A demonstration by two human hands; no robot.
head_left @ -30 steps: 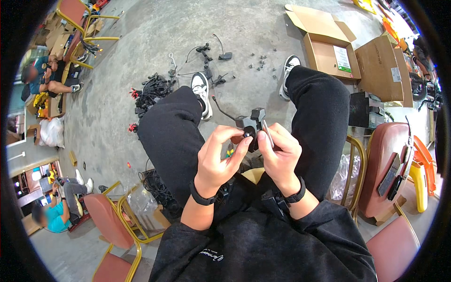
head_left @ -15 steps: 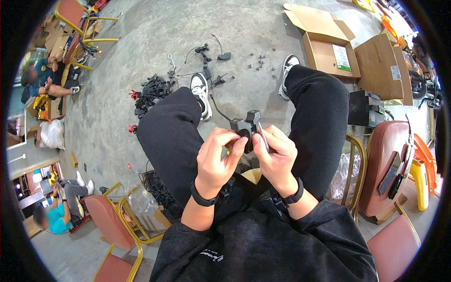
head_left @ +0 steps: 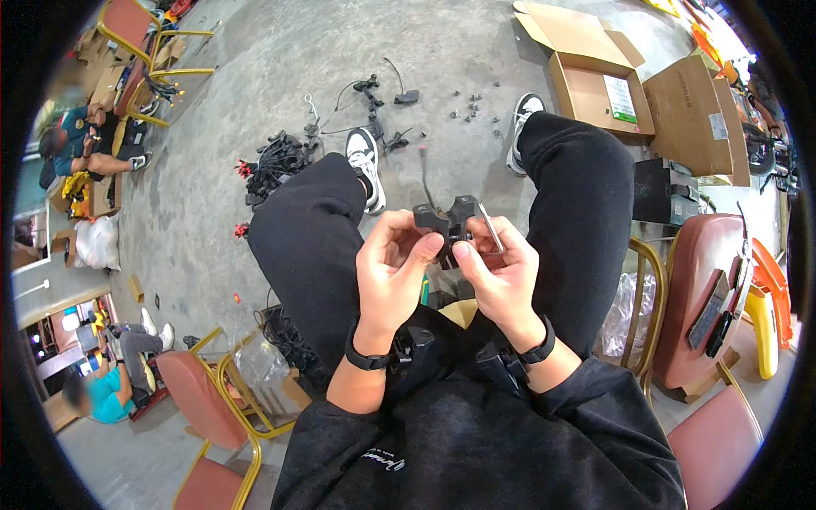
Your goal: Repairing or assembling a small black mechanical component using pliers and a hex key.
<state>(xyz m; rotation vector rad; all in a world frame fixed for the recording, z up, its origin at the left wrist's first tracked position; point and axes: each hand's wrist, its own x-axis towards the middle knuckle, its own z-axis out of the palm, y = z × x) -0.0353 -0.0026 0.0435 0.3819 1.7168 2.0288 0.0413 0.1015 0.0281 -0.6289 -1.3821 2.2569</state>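
Between my knees, a black plastic bracket-like part (head_left: pixel 435 221) with two blocky ends is held up in both hands. A thin black cable (head_left: pixel 426 174) with a reddish tip rises from its far side. My left hand (head_left: pixel 384 276) pinches the part's left side between thumb and fingers. On the other side, my right hand (head_left: pixel 501 276) grips its lower right part, with the thumb near the middle joint. A slim silver metal rod (head_left: pixel 488 226), perhaps a hex key, also sits in the right fingers, pointing up and away. The fingertips behind the part are hidden.
Ahead on the floor lie black cabled parts (head_left: pixel 371 98) and several small dark pieces (head_left: pixel 466 110). A heap of black cables (head_left: pixel 280 161) is beside my left leg. An open cardboard box (head_left: pixel 586 93) stands far right; chairs (head_left: pixel 699 297) flank me. Two people sit at left.
The black part has turned in my hands, its two blocky ends now nearly level. The silver rod has swung outward to the right, and the cable stands more upright.
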